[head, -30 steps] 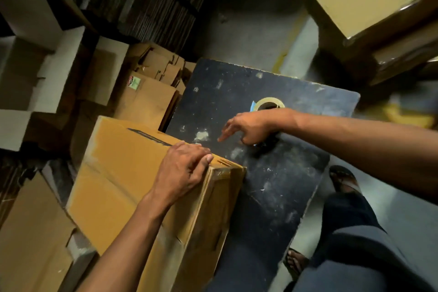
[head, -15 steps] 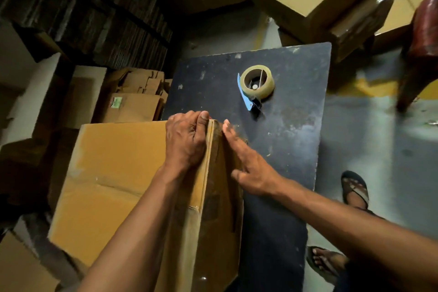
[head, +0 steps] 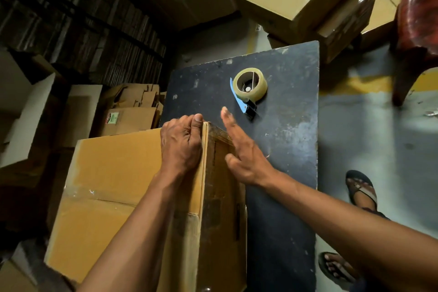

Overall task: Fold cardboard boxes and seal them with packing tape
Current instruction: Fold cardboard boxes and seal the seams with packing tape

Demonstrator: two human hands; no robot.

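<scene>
Your cardboard box [head: 113, 187] sits at the lower centre of the frame, resting against the left edge of the dark worktop [head: 289, 149], its broad tan face turned up and a strip of clear tape crossing it lower left. Your left hand [head: 181, 147] lies curled on the box's upper right edge, fingers bent over the corner and thumb pressed along the seam. Your right hand [head: 245, 156] is flat and open, fingers straight, laid against the darker side face of the box just right of that edge. The tape dispenser [head: 248, 89], a clear roll with a blue blade guard, rests on the worktop above your hands, apart from them. Sealed boxes [head: 298, 0] are stacked at upper right.
</scene>
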